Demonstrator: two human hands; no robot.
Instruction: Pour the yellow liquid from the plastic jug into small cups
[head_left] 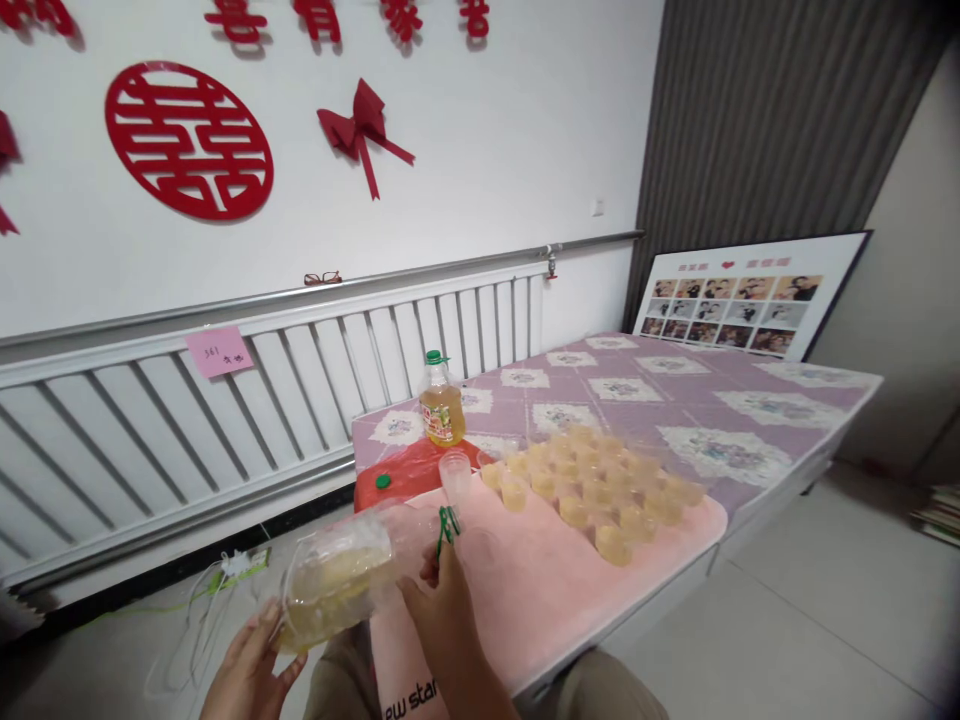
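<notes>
A large clear plastic jug (337, 575), part full of yellow liquid, is tipped nearly onto its side in both hands. My left hand (255, 655) cups its base from below. Near the neck, my right hand (442, 580) has its fingers closed around the green carry handle (448, 524). Just beyond the jug's mouth is a clear cup (480, 548) on the pink mat (517, 610); whether liquid is flowing cannot be made out. A taller stack of clear cups (455, 478) stands behind the neck. Rows of cups with yellow liquid (574, 511) cover the mat's right side.
A second jug (442, 408) with a green cap stands upright near the radiator (375, 345). One loose green cap (383, 482) lies on a red plastic bag (409, 472). The purple patterned tablecloth (622, 415) stretches back to a photo board (750, 295). Cables (210, 600) lie on the floor.
</notes>
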